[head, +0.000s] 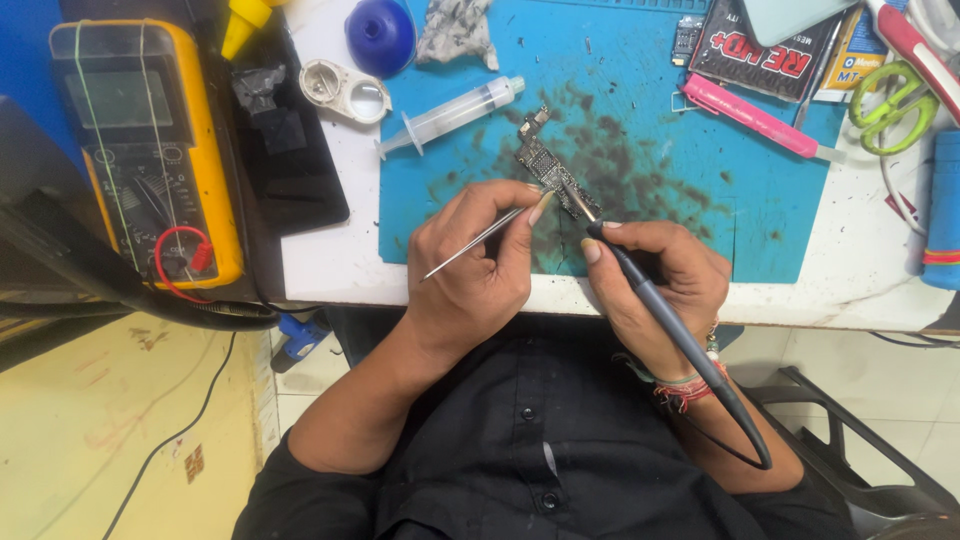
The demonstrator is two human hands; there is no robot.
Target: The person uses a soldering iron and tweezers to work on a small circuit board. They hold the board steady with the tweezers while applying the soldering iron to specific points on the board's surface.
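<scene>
board is lying on the stained blue mat, just past both hands, near mat centre. left hand is pinching tweezers, fingers closed on them, tip reaching the board's near end. right hand is clamping a grey soldering iron like a pen, its metal tip touching the board's lower edge; cable is looping back past the wrist. syringe is lying left of the board, apart from it. pink pen is resting at the mat's right. yellow multimeter is sitting far left, green scissors far right, blue cap at the top.
</scene>
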